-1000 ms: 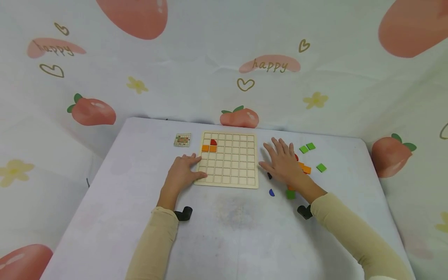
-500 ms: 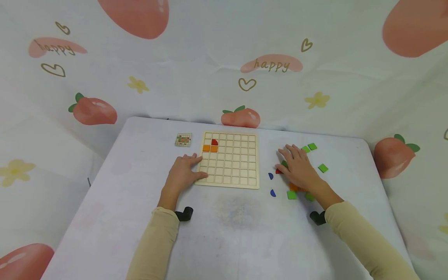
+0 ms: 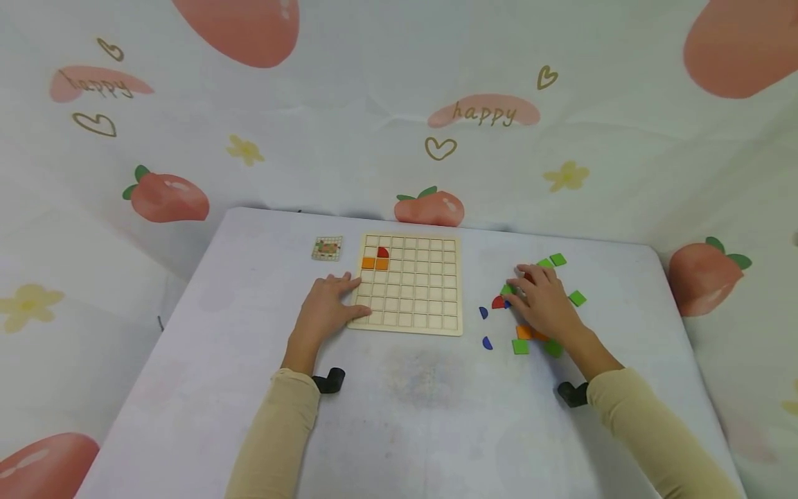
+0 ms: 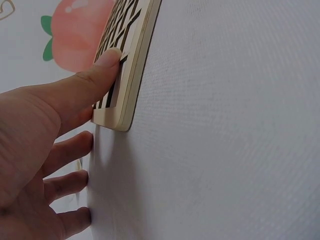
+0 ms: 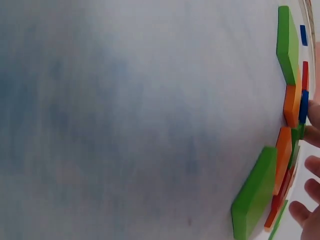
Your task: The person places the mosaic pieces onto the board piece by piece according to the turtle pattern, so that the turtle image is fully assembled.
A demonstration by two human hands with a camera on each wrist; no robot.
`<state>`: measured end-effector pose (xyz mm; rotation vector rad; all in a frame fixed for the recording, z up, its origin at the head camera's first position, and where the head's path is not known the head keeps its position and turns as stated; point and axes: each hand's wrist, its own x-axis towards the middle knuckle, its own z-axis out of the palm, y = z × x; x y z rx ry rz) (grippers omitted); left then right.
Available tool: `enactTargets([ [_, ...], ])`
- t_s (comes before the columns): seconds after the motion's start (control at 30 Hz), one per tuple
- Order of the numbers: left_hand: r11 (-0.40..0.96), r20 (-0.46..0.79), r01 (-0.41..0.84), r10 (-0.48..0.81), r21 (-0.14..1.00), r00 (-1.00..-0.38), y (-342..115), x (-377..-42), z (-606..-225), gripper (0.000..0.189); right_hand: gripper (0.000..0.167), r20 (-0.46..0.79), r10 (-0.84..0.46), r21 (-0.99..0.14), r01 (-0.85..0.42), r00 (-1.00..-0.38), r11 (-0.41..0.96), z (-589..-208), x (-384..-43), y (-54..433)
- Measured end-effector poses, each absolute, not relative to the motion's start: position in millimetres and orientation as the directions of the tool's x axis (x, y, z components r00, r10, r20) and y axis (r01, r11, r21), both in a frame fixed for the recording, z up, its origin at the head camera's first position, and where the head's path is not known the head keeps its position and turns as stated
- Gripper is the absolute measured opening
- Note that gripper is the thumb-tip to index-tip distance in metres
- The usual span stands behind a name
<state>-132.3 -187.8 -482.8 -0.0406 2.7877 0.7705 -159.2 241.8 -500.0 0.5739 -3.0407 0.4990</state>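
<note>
Looks like the piece-picking step: left hand (image 3: 327,303) rests spread wide on the left edge of the board (image 3: 424,291) on the tabletop (image 3: 399,430), right hand (image 3: 548,303) is among loose pieces (image 3: 520,347), can't tell if its grip holds any; next likely needs a single-piece pinch.

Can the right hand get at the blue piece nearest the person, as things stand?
Likely yes. That blue piece lies uncovered on the table, apart from the green square beside it; the right hand is close, with only flat pieces between.
</note>
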Motion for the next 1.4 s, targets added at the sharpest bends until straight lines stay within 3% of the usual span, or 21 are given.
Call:
enactTargets([
  [0.33, 0.869, -0.241, -0.082, 0.044, 0.488, -0.97, -187, -133, -482, 0.08, 0.024, 0.109, -0.31, -0.414, -0.327, -0.944, 0.849, -500, -161, 235],
  [0.6, 0.87, -0.245, -0.086, 0.041, 0.486, -0.969, -188, -132, -484, 0.08, 0.015, 0.057, -0.265, -0.519, -0.256, -0.962, 0.815, -493, -166, 229],
  [0.87, 0.87, -0.244, -0.091, 0.035, 0.484, -0.969, -188, -132, -483, 0.08, 0.02, -0.025, -0.226, -0.59, -0.168, -0.974, 0.79, -482, -172, 219],
  [1.03, 0.873, -0.243, -0.09, 0.034, 0.48, -0.969, -188, -133, -483, 0.08, 0.024, -0.009, -0.241, -0.618, -0.184, -0.97, 0.764, -481, -177, 206],
  [1.4, 0.872, -0.251, -0.088, 0.041, 0.482, -0.967, -188, -132, -483, 0.08, 0.043, -0.089, -0.264, -0.696, -0.13, -0.96, 0.707, -483, -188, 165],
])
